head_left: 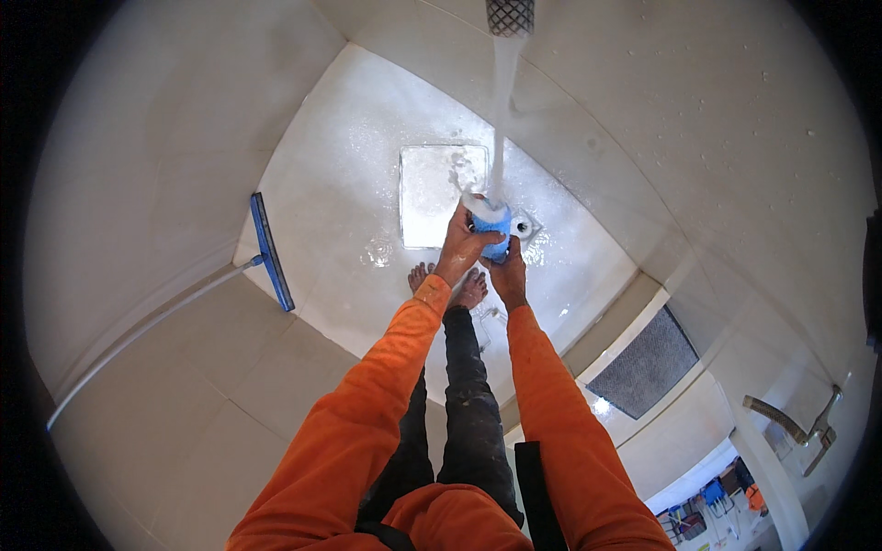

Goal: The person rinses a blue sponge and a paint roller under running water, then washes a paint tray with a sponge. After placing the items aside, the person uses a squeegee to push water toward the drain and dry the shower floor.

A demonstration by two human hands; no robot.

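Under a stream of running water (503,110), a soft-looking blue cylinder-like piece (492,229) is held in both hands. White foam or a pale rim shows at its top; its exact kind is unclear, perhaps a sponge or roller sleeve. My left hand (463,241) grips it from the left, thumb across its front. From below and the right, my right hand (507,273) closes around its lower end, some fingers hidden behind it. The water falls from a knurled metal spout (511,16) and meets the top of the blue piece.
On the wet white floor (340,174) lie a bright square panel (432,170) and a round drain (522,226), near my bare feet (470,290). A blue floor squeegee (271,253) leans at left. At right are a grey mat (645,364), a door handle (816,430) and, beyond, several chairs (712,496).
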